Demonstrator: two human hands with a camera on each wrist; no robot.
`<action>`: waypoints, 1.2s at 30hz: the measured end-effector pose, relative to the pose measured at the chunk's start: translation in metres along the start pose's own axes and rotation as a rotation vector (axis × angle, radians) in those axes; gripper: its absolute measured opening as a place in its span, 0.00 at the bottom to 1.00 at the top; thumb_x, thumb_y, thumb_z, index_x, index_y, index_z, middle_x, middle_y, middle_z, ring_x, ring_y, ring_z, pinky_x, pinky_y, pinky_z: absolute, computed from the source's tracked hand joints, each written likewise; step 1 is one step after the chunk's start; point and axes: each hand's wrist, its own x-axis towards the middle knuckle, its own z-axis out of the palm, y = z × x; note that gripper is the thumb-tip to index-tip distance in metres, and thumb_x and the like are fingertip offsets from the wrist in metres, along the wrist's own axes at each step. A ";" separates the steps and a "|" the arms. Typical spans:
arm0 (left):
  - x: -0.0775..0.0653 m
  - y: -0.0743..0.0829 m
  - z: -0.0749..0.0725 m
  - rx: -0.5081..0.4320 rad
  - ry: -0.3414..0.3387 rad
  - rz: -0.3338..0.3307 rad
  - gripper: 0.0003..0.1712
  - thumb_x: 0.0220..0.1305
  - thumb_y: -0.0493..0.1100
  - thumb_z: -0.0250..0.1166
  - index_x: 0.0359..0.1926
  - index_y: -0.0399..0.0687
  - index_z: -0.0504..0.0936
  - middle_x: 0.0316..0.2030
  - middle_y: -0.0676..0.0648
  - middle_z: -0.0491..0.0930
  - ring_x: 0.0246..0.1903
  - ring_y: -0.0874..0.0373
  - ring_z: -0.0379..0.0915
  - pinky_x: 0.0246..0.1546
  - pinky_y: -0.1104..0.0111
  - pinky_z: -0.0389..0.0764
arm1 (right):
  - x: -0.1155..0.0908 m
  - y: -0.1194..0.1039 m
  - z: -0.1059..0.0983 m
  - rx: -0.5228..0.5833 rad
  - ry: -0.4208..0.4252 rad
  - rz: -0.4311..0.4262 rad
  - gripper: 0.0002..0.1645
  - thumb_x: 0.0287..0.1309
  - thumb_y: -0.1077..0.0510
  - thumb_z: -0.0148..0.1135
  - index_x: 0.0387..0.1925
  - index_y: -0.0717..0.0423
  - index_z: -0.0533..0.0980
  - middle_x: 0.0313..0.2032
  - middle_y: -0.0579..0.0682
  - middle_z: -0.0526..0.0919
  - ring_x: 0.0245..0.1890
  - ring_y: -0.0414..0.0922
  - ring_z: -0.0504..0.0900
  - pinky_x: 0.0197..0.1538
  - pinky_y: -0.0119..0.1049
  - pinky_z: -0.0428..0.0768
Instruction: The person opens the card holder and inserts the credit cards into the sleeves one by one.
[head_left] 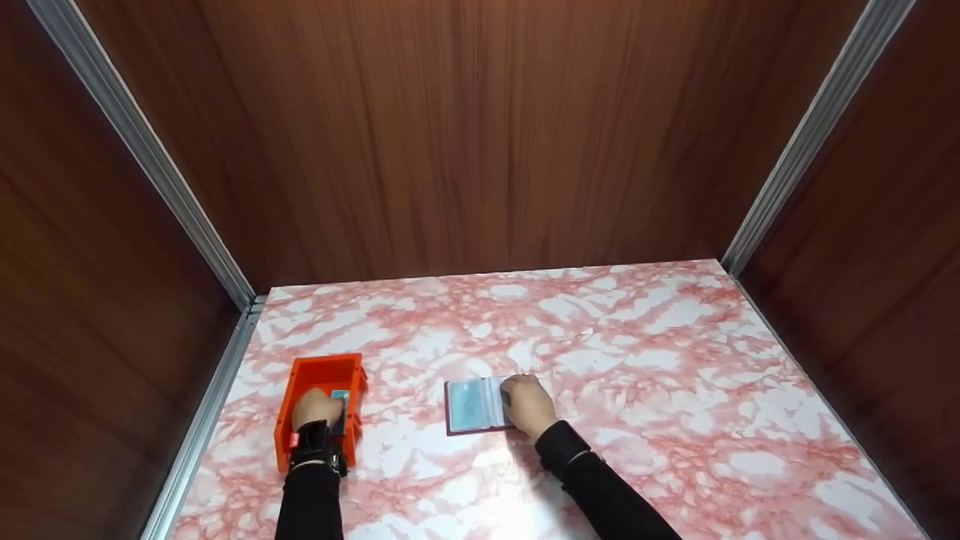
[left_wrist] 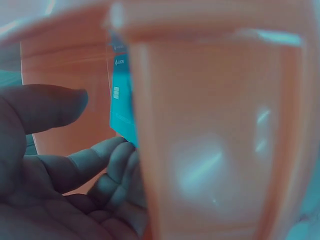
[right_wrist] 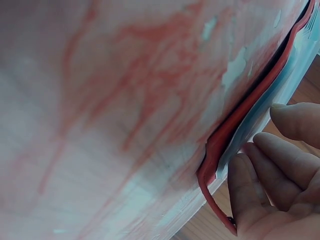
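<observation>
My left hand (head_left: 316, 409) reaches down into an orange plastic bin (head_left: 321, 370) at the left. Blue cards (left_wrist: 121, 97) with white print stand along the bin's inner wall; the fingertips are right at their lower edge, and the thumb stays apart from them. In the middle of the table lies an opened card album (head_left: 466, 405) with clear sleeves and a dark red cover. Over its right-hand page is my right hand (head_left: 529, 405), hiding much of that page. In the right wrist view its fingertips are at the edge of the red cover (right_wrist: 235, 117), thumb and fingers apart.
The table (head_left: 675, 390) has a pink and white marbled top. Brown wood-grain panels (head_left: 465, 150) enclose it at the back and both sides, with grey metal rails (head_left: 135, 127) in the corners. A small reddish item (head_left: 294, 440) shows in the bin beside the left wrist.
</observation>
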 end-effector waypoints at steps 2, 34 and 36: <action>0.000 0.000 0.000 0.012 0.006 0.010 0.11 0.55 0.39 0.59 0.26 0.31 0.77 0.29 0.35 0.78 0.33 0.40 0.75 0.40 0.51 0.75 | 0.000 0.000 0.000 0.002 0.003 -0.001 0.05 0.44 0.70 0.70 0.26 0.62 0.80 0.30 0.55 0.84 0.36 0.54 0.82 0.48 0.46 0.77; -0.002 0.020 -0.025 -0.044 0.126 0.136 0.11 0.53 0.29 0.54 0.36 0.27 0.79 0.35 0.32 0.81 0.38 0.36 0.76 0.44 0.47 0.75 | 0.000 0.001 0.002 0.017 0.011 -0.009 0.06 0.44 0.71 0.69 0.24 0.62 0.80 0.30 0.55 0.83 0.36 0.54 0.82 0.50 0.48 0.77; -0.001 0.022 -0.028 -0.038 0.143 0.145 0.10 0.52 0.28 0.54 0.35 0.27 0.79 0.34 0.32 0.81 0.37 0.36 0.76 0.43 0.47 0.74 | -0.001 0.000 0.002 0.019 0.010 -0.005 0.06 0.44 0.72 0.69 0.24 0.63 0.80 0.30 0.55 0.83 0.36 0.54 0.82 0.51 0.48 0.76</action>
